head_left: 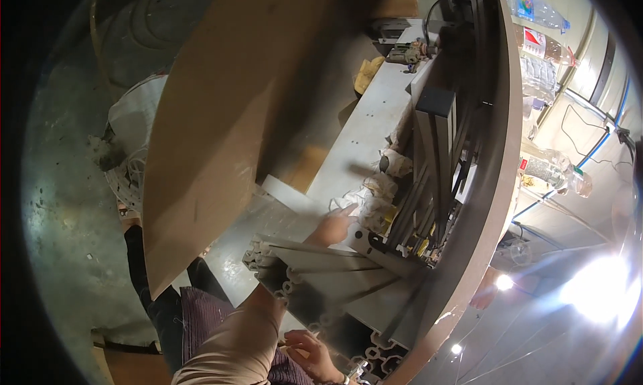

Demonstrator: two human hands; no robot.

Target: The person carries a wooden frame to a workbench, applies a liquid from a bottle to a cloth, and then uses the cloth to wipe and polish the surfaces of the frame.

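Observation:
My left arm, in a beige sleeve, passes behind a bundle of aluminium profiles (321, 261). Beyond them my left hand (331, 227) shows, its fingers stretched toward crumpled white rags (368, 197); the fingertips look to be at their edge, though whether they touch is unclear. Close to my body, below the profiles, is my right hand (309, 355). Its fingers are loosely bent and apart, with nothing visible in them. Dark metal bars (439, 157) lie lengthwise beside the rags, under the bench's long curved edge (492, 204).
A large brown board (214, 124) stands on the left. Past the rags is a white ledge (362, 137) with a metal fitting (408, 52) and a yellow cloth (368, 74). Plastic bottles (542, 13) stand on the right. A white sack (137, 110) sits behind the board.

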